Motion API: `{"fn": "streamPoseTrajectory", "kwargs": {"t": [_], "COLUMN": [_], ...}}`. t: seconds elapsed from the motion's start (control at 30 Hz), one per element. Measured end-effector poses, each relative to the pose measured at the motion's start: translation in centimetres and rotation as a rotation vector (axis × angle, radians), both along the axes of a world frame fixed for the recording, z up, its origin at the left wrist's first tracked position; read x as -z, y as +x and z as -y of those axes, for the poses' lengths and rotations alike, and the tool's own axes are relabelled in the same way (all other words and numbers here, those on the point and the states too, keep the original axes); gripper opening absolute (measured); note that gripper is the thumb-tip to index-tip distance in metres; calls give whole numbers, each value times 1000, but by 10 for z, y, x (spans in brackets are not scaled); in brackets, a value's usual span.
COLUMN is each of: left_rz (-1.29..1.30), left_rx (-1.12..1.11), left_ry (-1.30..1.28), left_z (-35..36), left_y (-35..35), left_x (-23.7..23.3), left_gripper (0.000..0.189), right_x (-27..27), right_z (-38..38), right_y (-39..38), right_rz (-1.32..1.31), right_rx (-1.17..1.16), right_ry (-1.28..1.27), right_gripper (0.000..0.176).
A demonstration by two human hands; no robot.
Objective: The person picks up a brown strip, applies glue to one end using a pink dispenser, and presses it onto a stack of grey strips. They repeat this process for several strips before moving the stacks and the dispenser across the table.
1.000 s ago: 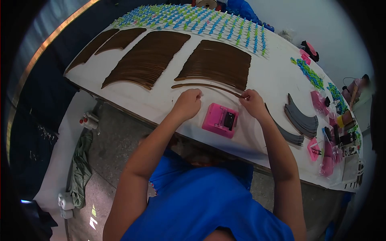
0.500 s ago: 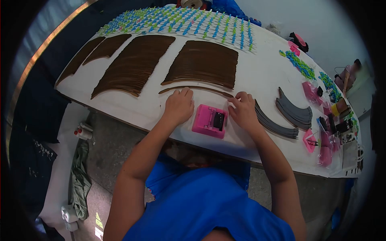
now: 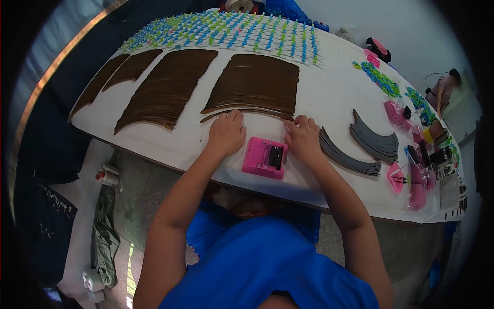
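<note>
A thin curved brown strip (image 3: 247, 111) lies on the white table (image 3: 329, 98), right against the near edge of a fanned row of brown strips (image 3: 254, 82). My left hand (image 3: 225, 133) rests flat with its fingertips on the strip's left part. My right hand (image 3: 302, 138) presses its fingertips at the strip's right end. Between both hands sits a pink box-shaped device with a black part (image 3: 266, 157).
More fanned rows of brown strips (image 3: 164, 85) lie to the left. Blue and green clips (image 3: 231, 28) fill the far edge. Grey curved pieces (image 3: 375, 141) and pink bags and small tools (image 3: 422, 170) lie at the right. A person sits far right.
Both hands have pushed the single brown strip away from me, up against the fanned row. My hands went from pinching its ends to lying flatter on it.
</note>
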State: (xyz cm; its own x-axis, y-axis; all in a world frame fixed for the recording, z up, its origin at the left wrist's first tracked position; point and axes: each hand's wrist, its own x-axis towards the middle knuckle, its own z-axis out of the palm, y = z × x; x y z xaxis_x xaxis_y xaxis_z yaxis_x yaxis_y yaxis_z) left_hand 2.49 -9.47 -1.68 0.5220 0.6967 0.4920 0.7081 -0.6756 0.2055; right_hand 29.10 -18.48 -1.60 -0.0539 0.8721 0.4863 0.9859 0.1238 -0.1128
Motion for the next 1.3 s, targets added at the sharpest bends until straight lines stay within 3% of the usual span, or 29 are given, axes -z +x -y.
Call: {"fn": "streamPoseTrajectory", "kwargs": {"t": [0.53, 0.73, 0.9, 1.3], "left_rz": [-29, -1, -11, 5], "left_rx": [-38, -44, -196, -247], "left_ry": [-157, -125, -16, -18], "left_z": [1, 3, 6, 10], "left_y": [2, 1, -2, 0], "left_x": [-8, -5, 2, 1], "left_gripper": [40, 37, 27, 35], "right_x": [1, 0, 3, -2], "right_z": [-1, 0, -1, 0], "right_y": [-2, -2, -2, -3], "right_rz": [-4, -3, 2, 4], "right_rx": [20, 23, 24, 32], "right_ry": [-1, -29, -4, -56], "right_gripper": [37, 40, 40, 41]}}
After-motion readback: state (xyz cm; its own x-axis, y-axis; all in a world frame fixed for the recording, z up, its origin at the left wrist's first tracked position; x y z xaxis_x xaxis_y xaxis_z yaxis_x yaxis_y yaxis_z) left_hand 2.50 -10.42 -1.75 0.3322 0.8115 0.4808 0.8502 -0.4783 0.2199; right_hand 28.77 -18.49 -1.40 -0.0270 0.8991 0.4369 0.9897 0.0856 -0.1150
